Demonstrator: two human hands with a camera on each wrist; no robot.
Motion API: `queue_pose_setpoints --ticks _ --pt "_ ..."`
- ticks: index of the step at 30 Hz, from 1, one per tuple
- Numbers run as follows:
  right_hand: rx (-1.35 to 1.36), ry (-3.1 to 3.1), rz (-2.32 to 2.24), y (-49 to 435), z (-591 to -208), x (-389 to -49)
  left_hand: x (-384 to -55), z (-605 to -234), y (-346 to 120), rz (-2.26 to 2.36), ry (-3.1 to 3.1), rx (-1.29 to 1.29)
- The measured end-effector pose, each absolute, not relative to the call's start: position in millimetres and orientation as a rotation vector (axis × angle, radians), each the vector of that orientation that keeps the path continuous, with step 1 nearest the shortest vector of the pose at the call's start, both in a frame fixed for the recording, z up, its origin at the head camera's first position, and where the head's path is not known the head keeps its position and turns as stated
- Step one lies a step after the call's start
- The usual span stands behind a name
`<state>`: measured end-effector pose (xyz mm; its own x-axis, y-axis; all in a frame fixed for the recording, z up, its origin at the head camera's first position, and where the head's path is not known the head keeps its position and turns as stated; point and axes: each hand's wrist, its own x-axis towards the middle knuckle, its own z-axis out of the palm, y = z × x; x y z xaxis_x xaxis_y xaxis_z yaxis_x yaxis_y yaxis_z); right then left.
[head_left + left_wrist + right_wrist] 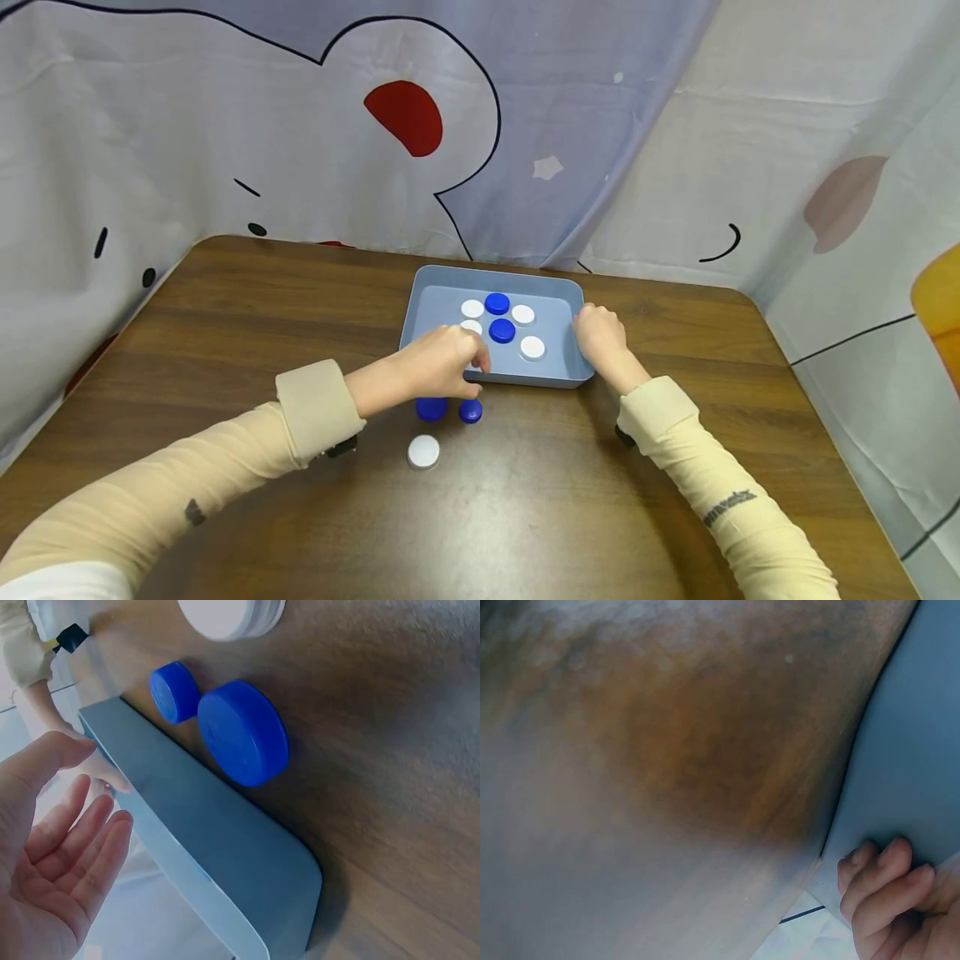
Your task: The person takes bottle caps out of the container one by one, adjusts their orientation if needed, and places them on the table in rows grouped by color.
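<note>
My left hand (pixel 442 362) hovers over the near wall of a blue-grey tray (pixel 525 377), fingers bent loosely, nothing between them and the thumb. The left wrist view shows a large blue cap (pixel 244 733) and a smaller blue cap (pixel 174 692) on the table beside the tray wall. A white cap (pixel 423 452) lies nearer the front. Inside the tray are blue caps (pixel 502 331) and several white caps (pixel 532 348), one partly hidden behind the left hand. At the tray's right rim my right hand (pixel 600 337) grips the edge, curled fingers (pixel 892 859) against the outer wall.
The brown wooden table (pixel 525 517) extends around the tray on every side. Behind its far edge hangs a printed curtain (pixel 585 125). A yellow-orange shape (pixel 941 300) shows at the right edge of the head view.
</note>
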<state>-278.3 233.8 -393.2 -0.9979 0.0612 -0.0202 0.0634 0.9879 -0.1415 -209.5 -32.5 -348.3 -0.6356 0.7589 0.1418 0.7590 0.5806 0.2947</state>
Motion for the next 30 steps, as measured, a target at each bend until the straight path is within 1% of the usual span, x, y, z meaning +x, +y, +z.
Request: queue_pose_setpoints --ticks 16,30 --pt "0.103 3.102 -0.23 234.1 -393.4 -276.4 -230.3 -345.8 -42.1 -0.512 -2.819 -1.265" --pt "0.108 3.097 -0.218 233.6 -392.8 -277.8 -263.1 -348.8 -42.1 -0.496 -2.839 -1.2"
